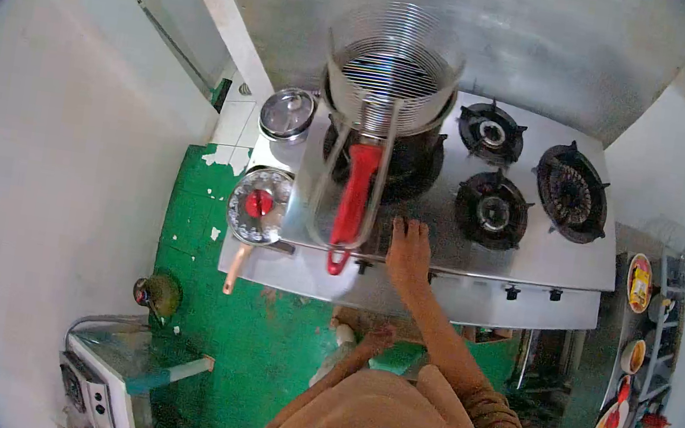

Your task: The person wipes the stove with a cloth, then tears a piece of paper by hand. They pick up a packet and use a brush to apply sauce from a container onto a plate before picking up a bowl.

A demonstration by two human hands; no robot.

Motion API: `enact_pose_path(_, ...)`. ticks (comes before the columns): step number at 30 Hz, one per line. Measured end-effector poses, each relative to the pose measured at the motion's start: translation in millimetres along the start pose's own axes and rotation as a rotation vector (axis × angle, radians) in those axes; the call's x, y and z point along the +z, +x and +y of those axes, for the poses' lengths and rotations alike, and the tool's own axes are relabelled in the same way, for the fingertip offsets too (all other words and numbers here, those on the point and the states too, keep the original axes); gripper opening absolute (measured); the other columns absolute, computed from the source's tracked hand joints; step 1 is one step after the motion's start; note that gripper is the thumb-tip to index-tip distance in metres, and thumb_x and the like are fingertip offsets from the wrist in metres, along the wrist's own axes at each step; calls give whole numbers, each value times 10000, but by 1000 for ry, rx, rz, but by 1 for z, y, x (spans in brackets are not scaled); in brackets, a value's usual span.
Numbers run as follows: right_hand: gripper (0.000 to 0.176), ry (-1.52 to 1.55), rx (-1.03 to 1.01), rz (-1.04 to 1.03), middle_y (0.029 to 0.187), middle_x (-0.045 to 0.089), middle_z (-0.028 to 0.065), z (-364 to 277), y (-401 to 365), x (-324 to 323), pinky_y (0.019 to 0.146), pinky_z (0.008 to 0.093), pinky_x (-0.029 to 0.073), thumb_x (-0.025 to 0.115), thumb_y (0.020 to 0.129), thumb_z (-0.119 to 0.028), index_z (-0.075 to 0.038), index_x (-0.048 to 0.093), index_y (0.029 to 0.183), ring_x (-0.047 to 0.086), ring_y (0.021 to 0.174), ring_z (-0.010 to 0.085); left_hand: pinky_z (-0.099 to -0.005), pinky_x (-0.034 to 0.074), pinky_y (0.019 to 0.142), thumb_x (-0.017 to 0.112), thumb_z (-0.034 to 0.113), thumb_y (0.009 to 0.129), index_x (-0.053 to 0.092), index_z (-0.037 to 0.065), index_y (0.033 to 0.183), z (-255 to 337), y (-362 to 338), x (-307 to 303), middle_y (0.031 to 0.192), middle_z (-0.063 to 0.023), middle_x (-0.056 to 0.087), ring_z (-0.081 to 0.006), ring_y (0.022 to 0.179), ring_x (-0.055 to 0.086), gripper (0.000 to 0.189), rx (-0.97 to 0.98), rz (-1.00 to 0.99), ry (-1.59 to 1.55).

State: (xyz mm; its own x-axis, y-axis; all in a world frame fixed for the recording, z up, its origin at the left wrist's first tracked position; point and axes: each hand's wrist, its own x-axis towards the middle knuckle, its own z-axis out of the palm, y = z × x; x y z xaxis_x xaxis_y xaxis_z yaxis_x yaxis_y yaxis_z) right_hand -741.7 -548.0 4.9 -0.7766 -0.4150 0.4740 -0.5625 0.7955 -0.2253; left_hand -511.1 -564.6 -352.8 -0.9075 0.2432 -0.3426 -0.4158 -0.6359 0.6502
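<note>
Small kitchen, green floor (254,342), steel wall behind; a steel stove (529,258) is seen from above. A wire fry basket (392,68) is set on a dark pot (423,168) at the stove's rear left, its red handle (353,198) reaching past the front edge. The right hand (409,254) is laid flat, fingers released, on the front edge just beside the handle, not touching it. The left hand (380,338) is half hidden below the front edge; its grip cannot be told. The basket is judged light, stiff, possibly hot and oily, and best taken by the red handle. Bare burners (494,209) are spread to the right. A lidded pan (259,204) and a glass-lidded pot (287,113) crowd the left edge.
</note>
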Motion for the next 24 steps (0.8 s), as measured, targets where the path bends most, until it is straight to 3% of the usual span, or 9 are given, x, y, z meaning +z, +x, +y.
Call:
enact_pose_path(6,247,132,43,-168,1005,541,199,-52,19,9,817,405,463,585,761,-142,-14,547,970,517,998,333,-296,480,746,626,115,796,552,89,1114,61,-53,-67,1048,-39,610,-171,926,595,328,308,18,842)
enact_pose_path(7,247,122,50,-168,1005,541,199,-63,23,12,817,405,463,585,761,-142,-14,547,970,517,998,333,-291,477,741,620,119,797,541,98,1129,90,-61,-56,1043,-32,613,-158,911,594,342,93,31,611)
enact_pose_path(9,336,1237,560,187,885,513,202,-90,30,23,721,455,415,538,729,-50,28,534,1056,506,823,339,-281,471,730,608,127,799,518,116,1160,161,-80,-23,1032,-20,618,-132,882,593,372,-290,207,95)
enact_pose_path(10,336,1227,568,194,885,513,202,-96,33,25,721,455,415,538,729,-50,28,534,1056,506,823,339,-281,471,730,608,127,799,518,116,1160,171,-78,-19,1032,-20,618,-132,882,593,372,-300,196,96)
enact_pose_path(13,286,-46,-156,105,878,523,163,-105,37,31,728,446,419,496,780,-106,-2,559,1039,518,836,318,-274,451,688,586,141,805,496,141,1170,188,-78,-1,1000,-4,627,-112,816,580,375,-388,316,601)
enact_pose_path(16,273,836,95,53,909,540,151,-97,25,71,765,442,421,513,784,-124,-39,566,1038,524,870,326,-258,415,647,534,220,848,486,153,1190,221,-89,50,983,8,634,-117,838,571,352,-278,373,442)
enact_pose_path(19,278,604,-336,21,940,558,134,-51,11,28,803,434,418,521,790,-156,-61,566,1047,522,931,328,-276,427,664,514,262,856,481,152,1199,179,-63,14,975,10,633,-116,865,567,362,-199,242,278)
enact_pose_path(21,303,380,-210,-58,951,565,137,-21,-3,23,823,408,416,525,797,-175,-55,566,1073,514,971,319,-296,434,694,505,289,859,482,153,1191,162,-44,-23,986,1,635,-115,897,566,360,-357,135,617)
enact_pose_path(24,339,227,70,-89,970,557,141,48,-20,-46,826,409,422,547,761,-124,-52,558,1092,504,971,330,-308,439,713,482,323,879,529,133,1132,175,-45,-11,982,-15,636,-113,891,575,320,64,-44,960)
